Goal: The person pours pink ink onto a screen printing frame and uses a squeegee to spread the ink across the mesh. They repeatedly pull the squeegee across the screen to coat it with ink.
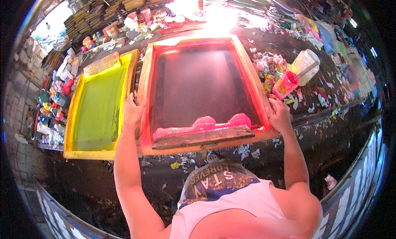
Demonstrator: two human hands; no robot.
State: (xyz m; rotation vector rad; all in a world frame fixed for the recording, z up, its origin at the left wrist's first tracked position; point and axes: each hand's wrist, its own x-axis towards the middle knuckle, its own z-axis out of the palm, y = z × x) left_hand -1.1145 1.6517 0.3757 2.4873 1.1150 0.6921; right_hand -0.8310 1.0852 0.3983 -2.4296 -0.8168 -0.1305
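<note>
A wooden screen printing frame (243,57) with pink-stained edges and dark mesh lies in front of me. My left hand (134,110) is closed on its left side rail, thumb toward the mesh. On the opposite rail, my right hand (280,114) grips the frame near its lower corner. Inside the near end rests a long wooden squeegee (202,138), touched by neither hand. Thick glossy pink ink (204,124) is heaped along the squeegee's far side. What lies beneath the frame is hidden.
To the left lies a yellow-edged screen (97,107) with a wooden squeegee (101,65) across its far end. A pink ink pot (285,84) and a white tub (305,66) stand at right. Paper scraps litter the dark table (268,43); several bottles (62,94) crowd the left.
</note>
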